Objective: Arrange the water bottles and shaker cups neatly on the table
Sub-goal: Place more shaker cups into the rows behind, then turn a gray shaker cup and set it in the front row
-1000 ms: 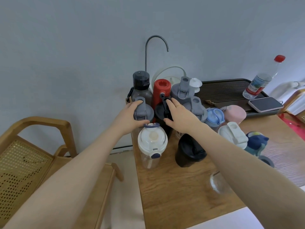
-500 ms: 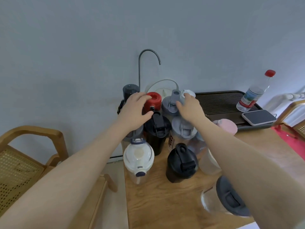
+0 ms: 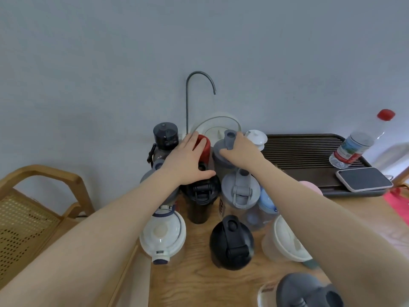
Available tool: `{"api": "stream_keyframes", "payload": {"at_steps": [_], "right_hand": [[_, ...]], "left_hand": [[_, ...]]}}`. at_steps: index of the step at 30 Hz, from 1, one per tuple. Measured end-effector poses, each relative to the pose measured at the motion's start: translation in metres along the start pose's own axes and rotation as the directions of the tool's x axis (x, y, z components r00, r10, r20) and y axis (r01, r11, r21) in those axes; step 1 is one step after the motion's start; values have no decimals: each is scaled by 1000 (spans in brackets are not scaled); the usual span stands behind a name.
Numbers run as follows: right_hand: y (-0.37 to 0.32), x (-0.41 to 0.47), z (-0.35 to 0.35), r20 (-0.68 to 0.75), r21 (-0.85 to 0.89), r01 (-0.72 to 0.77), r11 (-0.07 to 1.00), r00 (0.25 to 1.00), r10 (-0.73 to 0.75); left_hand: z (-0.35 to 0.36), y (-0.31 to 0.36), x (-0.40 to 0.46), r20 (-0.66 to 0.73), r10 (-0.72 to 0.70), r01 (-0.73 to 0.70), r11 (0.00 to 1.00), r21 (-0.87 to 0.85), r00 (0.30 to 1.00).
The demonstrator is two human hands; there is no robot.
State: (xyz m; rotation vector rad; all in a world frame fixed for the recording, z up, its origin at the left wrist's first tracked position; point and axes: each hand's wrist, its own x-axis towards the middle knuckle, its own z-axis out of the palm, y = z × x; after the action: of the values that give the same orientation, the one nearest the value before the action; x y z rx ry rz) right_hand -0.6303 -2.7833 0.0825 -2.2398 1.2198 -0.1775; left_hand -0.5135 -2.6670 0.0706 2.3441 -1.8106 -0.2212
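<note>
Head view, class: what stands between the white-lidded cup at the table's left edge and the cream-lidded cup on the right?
In the head view, one black shaker stands between the white-lidded cup and the cream-lidded cup, on the bare wooden table.

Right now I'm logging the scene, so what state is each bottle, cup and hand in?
Left hand: gripping red-capped bottle.
Right hand: grasping grey-lidded shaker cup at the back.
Black-lidded shaker cup: upright, lid shut.
White-lidded clear bottle: upright, closed.
Clear plastic bottle with red cap: lying tilted on dark slatted tray.
Phone: screen dark.
</note>
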Motion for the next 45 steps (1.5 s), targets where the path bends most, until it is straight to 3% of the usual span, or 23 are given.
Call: {"api": "stream_keyframes", "payload": {"at_steps": [5,10,14,17,21,25,28,31,37,42,45], "right_hand": [[13,-10,-3,34,52,40,998,999,-42],[20,-16,5,8,-69,101,992,995,-101],[22,-31,-4,-30,-44,52,998,998,-53],[16,-65,-26,-42,10,72,997,997,-72],[27,-144,-56,64,62,157,986,985,-161],[58,-228,-59,198,-185,152,971,973,-114],[84,-269,-39,202,-415,81,906,979,5],[104,-284,-16,168,-458,17,889,983,68],[124,-278,-4,84,-336,149,930,988,-128],[122,-270,8,253,-154,428,891,888,-383],[114,-258,10,382,79,468,880,801,-460]], "left_hand": [[0,3,-2,-8,3,-3,1000,-9,1000],[-1,7,-5,-1,15,-15,999,-35,1000],[-8,12,-12,47,16,-13,998,-63,999],[-20,26,-25,72,87,-79,991,-112,994],[-32,62,-50,81,281,-260,944,-202,956],[-23,101,-82,132,498,-457,854,-249,857],[-2,117,-104,213,543,-473,827,-304,812],[27,123,-127,259,523,-405,824,-395,812],[81,132,-169,293,447,-242,810,-535,845],[98,139,-195,137,243,-73,695,-715,960],[98,135,-217,19,112,-70,735,-675,994]]}}
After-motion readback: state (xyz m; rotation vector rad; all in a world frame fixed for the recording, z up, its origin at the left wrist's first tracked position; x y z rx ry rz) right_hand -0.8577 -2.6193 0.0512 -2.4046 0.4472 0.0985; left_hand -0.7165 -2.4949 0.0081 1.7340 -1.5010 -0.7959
